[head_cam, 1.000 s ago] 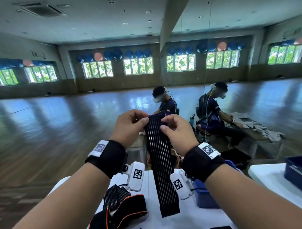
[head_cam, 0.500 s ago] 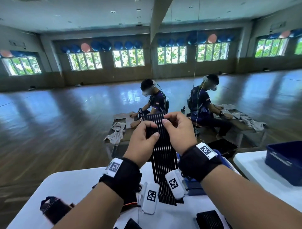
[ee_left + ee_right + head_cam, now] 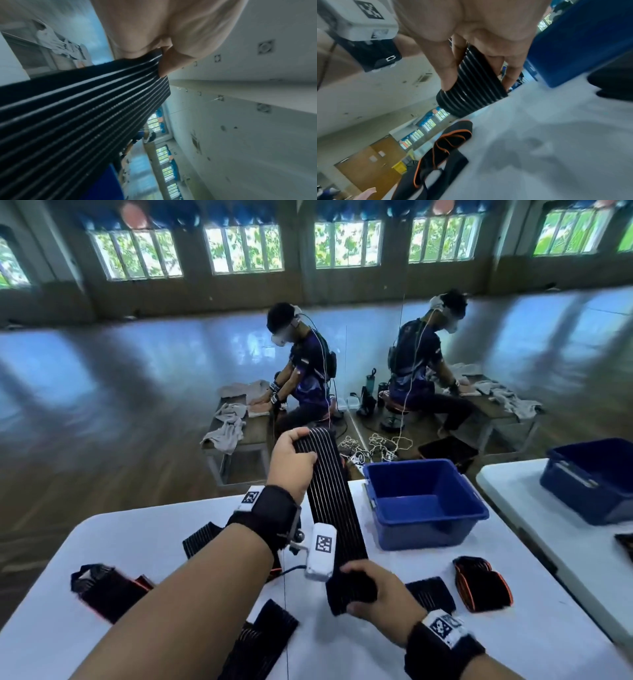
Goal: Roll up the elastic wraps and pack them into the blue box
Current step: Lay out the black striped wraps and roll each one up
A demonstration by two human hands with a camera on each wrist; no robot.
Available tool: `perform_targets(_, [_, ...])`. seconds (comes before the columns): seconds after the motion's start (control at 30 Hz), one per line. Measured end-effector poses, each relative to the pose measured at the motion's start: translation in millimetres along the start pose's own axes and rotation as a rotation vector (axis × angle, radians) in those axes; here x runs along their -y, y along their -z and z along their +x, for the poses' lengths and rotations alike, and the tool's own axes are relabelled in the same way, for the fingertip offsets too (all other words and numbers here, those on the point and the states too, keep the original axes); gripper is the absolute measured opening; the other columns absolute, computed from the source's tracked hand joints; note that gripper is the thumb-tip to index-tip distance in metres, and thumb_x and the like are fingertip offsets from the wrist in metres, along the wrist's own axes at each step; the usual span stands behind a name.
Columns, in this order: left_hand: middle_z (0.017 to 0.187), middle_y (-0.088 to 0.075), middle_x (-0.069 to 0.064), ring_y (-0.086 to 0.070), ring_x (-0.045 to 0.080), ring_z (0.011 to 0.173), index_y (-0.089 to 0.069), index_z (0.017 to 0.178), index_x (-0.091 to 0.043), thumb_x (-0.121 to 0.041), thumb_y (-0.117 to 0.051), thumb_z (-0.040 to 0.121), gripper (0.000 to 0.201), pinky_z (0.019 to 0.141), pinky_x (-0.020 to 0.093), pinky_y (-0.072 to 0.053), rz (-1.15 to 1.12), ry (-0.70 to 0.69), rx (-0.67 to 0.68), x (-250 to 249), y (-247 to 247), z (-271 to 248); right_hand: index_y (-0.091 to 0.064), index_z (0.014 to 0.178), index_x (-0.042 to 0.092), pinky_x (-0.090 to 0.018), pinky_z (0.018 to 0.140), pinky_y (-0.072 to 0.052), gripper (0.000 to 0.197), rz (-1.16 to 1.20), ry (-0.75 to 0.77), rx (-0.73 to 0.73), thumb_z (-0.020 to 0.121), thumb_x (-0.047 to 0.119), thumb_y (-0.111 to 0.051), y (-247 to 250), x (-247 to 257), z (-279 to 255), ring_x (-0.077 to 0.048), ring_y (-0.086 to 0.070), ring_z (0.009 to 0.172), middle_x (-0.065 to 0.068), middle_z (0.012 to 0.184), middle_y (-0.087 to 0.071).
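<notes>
A long black elastic wrap (image 3: 330,501) with thin white stripes is stretched lengthwise between my hands above the white table (image 3: 513,628). My left hand (image 3: 294,458) pinches its far end, thumb on the striped face (image 3: 85,121). My right hand (image 3: 376,590) grips the near end, where the wrap (image 3: 471,86) bunches between thumb and fingers. The blue box (image 3: 424,505) stands on the table right of the wrap, and nothing shows inside it.
Other black wraps lie around: an orange-edged one (image 3: 481,583) at right, a flat one (image 3: 431,594) beside my right hand, one (image 3: 106,587) at far left, one (image 3: 260,642) near the front edge. A second table with a blue bin (image 3: 592,481) stands right. A mirror wall reflects seated people.
My right hand has slid from the wrap's top end down to its near end. The left hand kept the far end and lowered toward the table. The view tilted down, showing the blue box.
</notes>
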State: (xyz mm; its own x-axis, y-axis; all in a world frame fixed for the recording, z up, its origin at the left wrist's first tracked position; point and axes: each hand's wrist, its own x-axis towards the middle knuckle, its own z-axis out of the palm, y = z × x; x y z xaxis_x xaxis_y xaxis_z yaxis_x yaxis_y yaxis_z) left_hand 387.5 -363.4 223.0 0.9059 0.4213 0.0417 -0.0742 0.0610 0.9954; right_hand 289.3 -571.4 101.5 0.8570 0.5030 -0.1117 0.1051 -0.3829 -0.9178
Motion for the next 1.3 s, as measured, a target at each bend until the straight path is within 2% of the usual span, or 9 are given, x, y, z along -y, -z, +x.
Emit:
perform_targets(0.1, [0.107,-0.065,0.012,-0.064,0.020,0.081,-0.058,0.102,-0.027,0.018,-0.049,0.087,0.048,0.083,0.048,-0.057,0.106,0.072,-0.003,42,4,13,-0.062,0.121,0.037,-0.018,0.087,-0.054,0.064,0.032,-0.108,0.062,0.070,0.002,-0.076,-16,-31,-21,-0.001,-0.067,0.101,0.012,0.119,-0.068])
perform_targets(0.23, [0.110,-0.066,0.011,-0.065,0.017,0.084,-0.060,0.116,-0.017,0.014,-0.053,0.085,0.044,0.084,0.041,-0.059,0.274,0.142,-0.015,100,14,29,-0.058,0.125,0.037,-0.024,0.087,-0.056,0.060,0.082,-0.224,0.103,0.076,0.009,-0.076,-31,-53,-37,-0.004,-0.067,0.102,0.008,0.120,-0.067])
perform_targets(0.37, [0.108,-0.069,0.007,-0.067,0.021,0.097,-0.065,0.104,-0.018,0.008,-0.063,0.079,0.036,0.087,0.033,-0.057,0.449,0.157,0.022,152,15,39,-0.058,0.124,0.033,0.000,0.075,-0.043,0.044,0.004,-0.353,0.055,0.086,0.014,-0.073,-40,-73,-55,0.003,-0.059,0.100,0.017,0.116,-0.060])
perform_targets(0.43, [0.106,-0.068,0.005,-0.066,0.019,0.095,-0.065,0.099,-0.021,0.010,-0.066,0.077,0.038,0.080,0.025,-0.054,0.512,0.165,0.068,177,11,40,-0.060,0.119,0.031,0.002,0.074,-0.039,0.038,-0.073,-0.406,-0.028,0.087,0.016,-0.073,-44,-84,-66,-0.003,-0.057,0.104,0.014,0.116,-0.060])
perform_targets(0.67, [0.113,-0.063,0.005,-0.062,0.024,0.099,-0.064,0.121,-0.018,-0.003,-0.063,0.083,0.041,0.084,0.027,-0.050,0.845,0.252,0.249,233,8,45,-0.062,0.117,0.026,-0.021,0.091,-0.040,0.031,-0.293,-0.482,-0.172,0.088,0.026,-0.070,-51,-96,-91,-0.011,-0.053,0.105,0.005,0.115,-0.055])
perform_targets(0.83, [0.130,-0.054,0.009,-0.066,0.033,0.103,-0.067,0.118,-0.026,-0.016,-0.059,0.074,0.045,0.094,0.038,-0.055,1.018,0.246,0.258,241,1,51,-0.064,0.111,0.024,-0.014,0.081,-0.034,0.026,-0.283,-0.477,-0.258,0.087,0.027,-0.072,-54,-103,-93,-0.008,-0.050,0.093,0.005,0.106,-0.047])
perform_targets(1.0, [0.136,-0.036,0.010,-0.059,0.038,0.110,-0.063,0.125,-0.033,-0.022,-0.060,0.085,0.041,0.101,0.045,-0.051,1.192,0.248,0.288,235,1,51,-0.064,0.109,0.028,-0.027,0.093,-0.045,0.030,-0.362,-0.512,-0.187,0.085,0.043,-0.071,-55,-102,-85,-0.015,-0.049,0.101,0.005,0.106,-0.046])
perform_targets(1.1, [0.138,-0.034,0.011,-0.060,0.040,0.109,-0.056,0.134,-0.034,-0.032,-0.060,0.087,0.047,0.103,0.045,-0.050,1.216,0.201,0.346,230,7,47,-0.064,0.109,0.030,-0.027,0.093,-0.045,0.028,-0.346,-0.517,-0.129,0.086,0.045,-0.068,-49,-98,-84,-0.013,-0.049,0.102,0.005,0.108,-0.047])
perform_targets(1.3, [0.134,-0.042,0.008,-0.060,0.027,0.099,-0.057,0.128,-0.028,-0.032,-0.062,0.092,0.037,0.094,0.036,-0.048,1.078,0.003,0.390,199,19,-6,-0.063,0.113,0.027,-0.023,0.090,-0.047,0.019,-0.291,-0.489,-0.031,0.093,0.025,-0.061,-22,-99,-81,-0.010,-0.058,0.094,0.003,0.110,-0.051])
